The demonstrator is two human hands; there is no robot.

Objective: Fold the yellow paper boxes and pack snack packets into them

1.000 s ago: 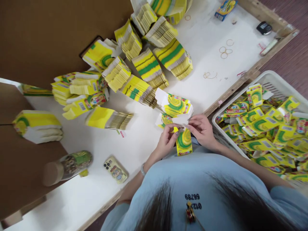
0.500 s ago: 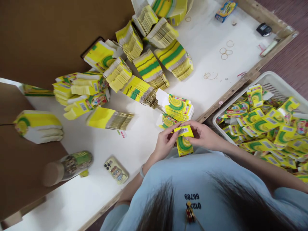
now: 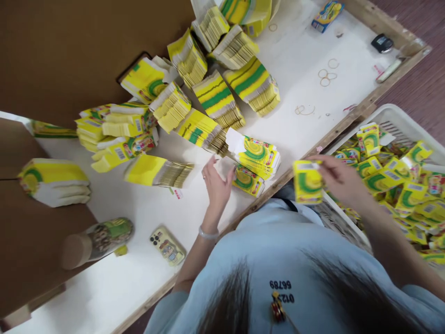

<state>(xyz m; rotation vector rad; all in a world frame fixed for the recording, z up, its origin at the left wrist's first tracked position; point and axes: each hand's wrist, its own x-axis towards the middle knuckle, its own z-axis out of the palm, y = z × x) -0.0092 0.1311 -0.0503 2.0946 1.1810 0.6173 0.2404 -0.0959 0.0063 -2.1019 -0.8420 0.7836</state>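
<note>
My right hand [image 3: 339, 178] grips a folded-up yellow and green carton [image 3: 307, 182] by its top, holding it over the near left rim of the white basket [image 3: 384, 112]. The basket is filled with several finished cartons [image 3: 384, 178] of the same print. My left hand [image 3: 216, 183] is open, fingers spread, over the white table and touching the left end of a flat carton [image 3: 247, 180]. That carton lies just in front of a small stack of flat cartons [image 3: 257, 155].
Several bundles of flat yellow cartons [image 3: 215, 99] fan across the table's middle and left. A phone [image 3: 167, 246] and a lying bottle [image 3: 99, 239] are at the near left. Rubber bands [image 3: 327, 76] lie at the far right. A brown board [image 3: 69, 51] stands behind.
Both hands were closing one carton at my chest. Now my right hand has carried it right to the basket, and my left hand has let go and reached forward to the flat cartons.
</note>
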